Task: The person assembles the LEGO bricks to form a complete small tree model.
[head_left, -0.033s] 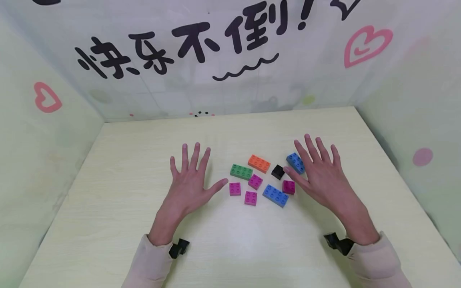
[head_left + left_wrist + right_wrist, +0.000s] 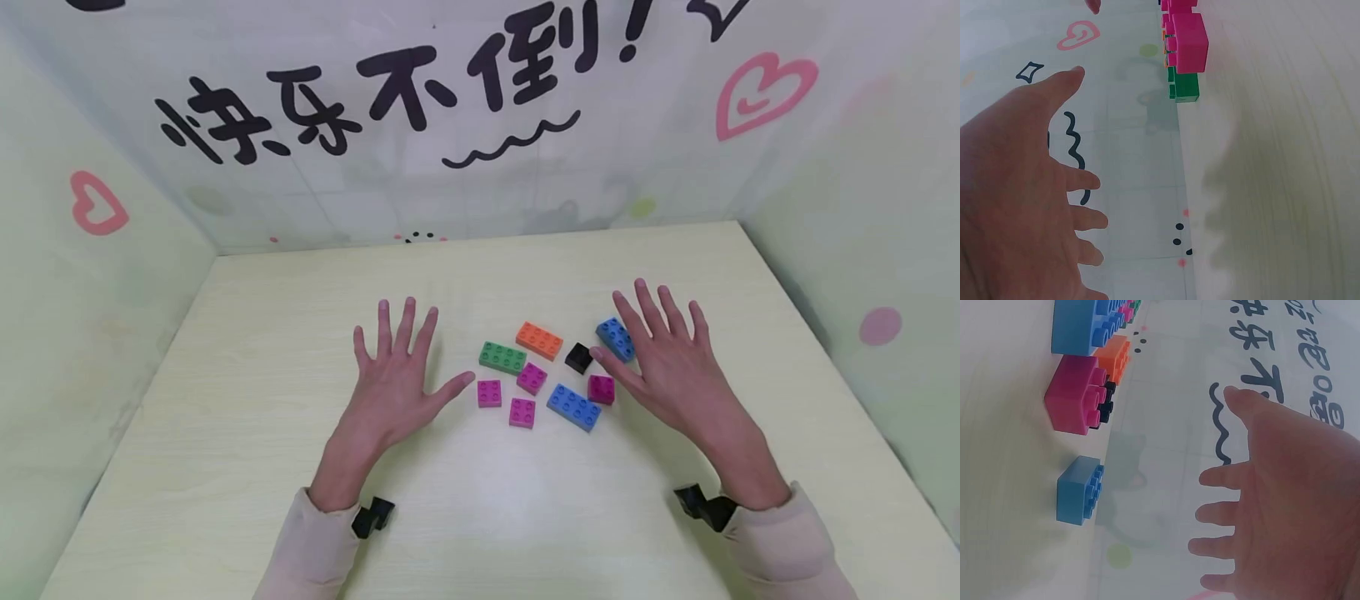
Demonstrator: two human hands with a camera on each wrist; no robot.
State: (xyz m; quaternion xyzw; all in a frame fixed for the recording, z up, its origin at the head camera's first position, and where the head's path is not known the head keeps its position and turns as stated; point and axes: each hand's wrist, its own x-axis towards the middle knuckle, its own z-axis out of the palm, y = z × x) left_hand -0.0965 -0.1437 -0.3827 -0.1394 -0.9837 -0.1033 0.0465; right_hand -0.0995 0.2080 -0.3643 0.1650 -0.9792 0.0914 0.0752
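Both hands hover above the table with fingers spread and nothing held. My left hand (image 2: 393, 387) is to the left of the building bricks, its thumb pointing at a pink brick (image 2: 490, 394). Over the right side of the group, my right hand (image 2: 675, 367) partly covers a blue brick (image 2: 613, 337). Its thumb tip appears close to the black brick (image 2: 579, 358). Between the hands lie a green brick (image 2: 502, 357), an orange brick (image 2: 539, 341), another blue brick (image 2: 573, 407) and several small pink bricks. In the right wrist view, a magenta brick (image 2: 1072, 397) stands apart from the hand.
The pale wooden table (image 2: 225, 433) is bounded by a printed back wall (image 2: 420, 192) and side walls. Black wrist mounts (image 2: 372, 517) sit at both sleeve cuffs.
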